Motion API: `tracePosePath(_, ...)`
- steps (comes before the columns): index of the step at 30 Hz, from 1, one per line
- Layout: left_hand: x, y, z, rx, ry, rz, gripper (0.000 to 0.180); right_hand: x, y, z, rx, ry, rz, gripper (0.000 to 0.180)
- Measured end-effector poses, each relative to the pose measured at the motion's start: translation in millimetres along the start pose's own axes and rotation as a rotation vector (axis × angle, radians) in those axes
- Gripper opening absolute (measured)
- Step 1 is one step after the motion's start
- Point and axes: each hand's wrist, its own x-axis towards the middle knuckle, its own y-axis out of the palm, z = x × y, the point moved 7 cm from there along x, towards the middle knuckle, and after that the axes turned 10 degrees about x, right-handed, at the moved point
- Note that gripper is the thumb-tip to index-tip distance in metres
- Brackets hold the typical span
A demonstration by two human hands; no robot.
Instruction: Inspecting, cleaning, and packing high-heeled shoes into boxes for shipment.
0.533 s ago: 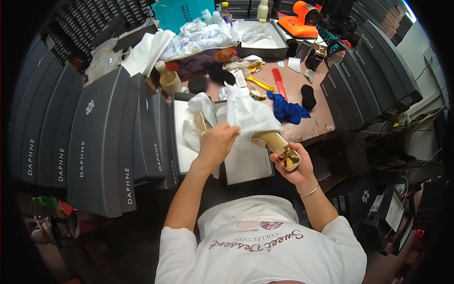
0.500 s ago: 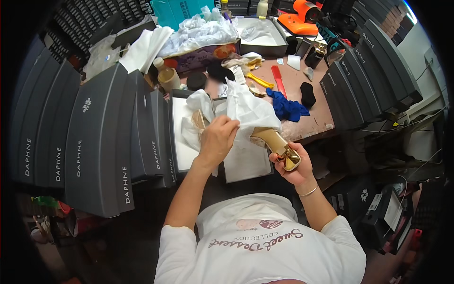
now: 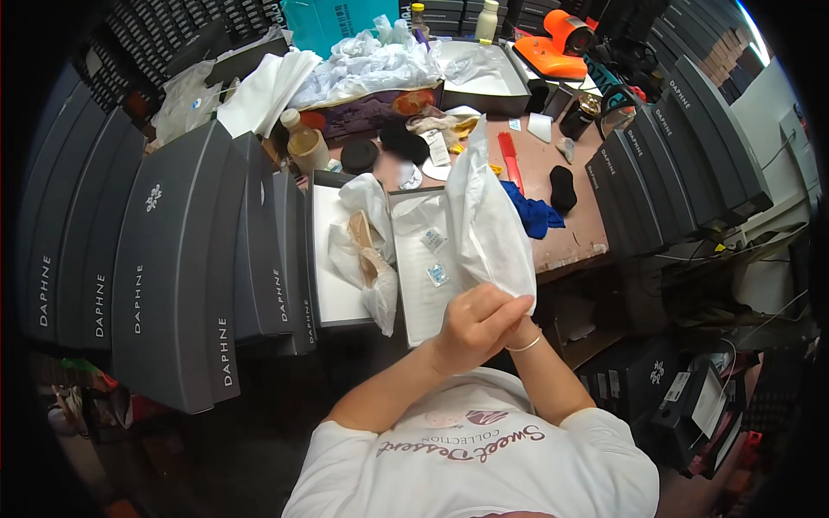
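Note:
My left hand [image 3: 477, 326] is closed, pinching the lower edge of a white tissue sheet [image 3: 490, 224] that stands up in front of me. Just behind it, my right hand [image 3: 523, 331] is mostly covered by the left hand and the sheet, so its fingers do not show. The gold shoe is out of sight. Left of my hands lies an open shoebox in two halves. Its left half [image 3: 328, 298] holds a beige shoe [image 3: 361, 231] partly wrapped in white paper. Two small sachets [image 3: 438, 274] lie in the paper-lined right half [image 3: 418, 324].
Grey shoeboxes stand in rows at the left [image 3: 173, 285] and right [image 3: 665, 164]. Across the table [image 3: 570, 246] lie a blue cloth [image 3: 537, 217], a black pad [image 3: 562, 188], a red brush [image 3: 509, 158] and a bottle [image 3: 307, 148]. Behind is a box of crumpled paper [image 3: 371, 60].
Both hands have come together, the left moving right and down. The white sheet has swung upright to the right, and the gold shoe has gone from view. The sachets now show.

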Motion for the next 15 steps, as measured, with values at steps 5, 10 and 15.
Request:
tracePosePath(5, -23, 20, -1, -0.103, -0.074, 0.092, 0.038, 2, -11, -15, -0.045, 0.038, 0.232, 0.046)
tracePosePath(10, -51, 18, 12, -0.026, -0.155, 0.238, 0.038, -14, -65, -44, 0.489, 0.049, 0.218, 0.051)
tracePosePath(15, -74, -9, 39, 0.016, -0.509, 0.170, 0.096, -16, -70, -29, -0.204, -0.113, 0.077, 0.052)
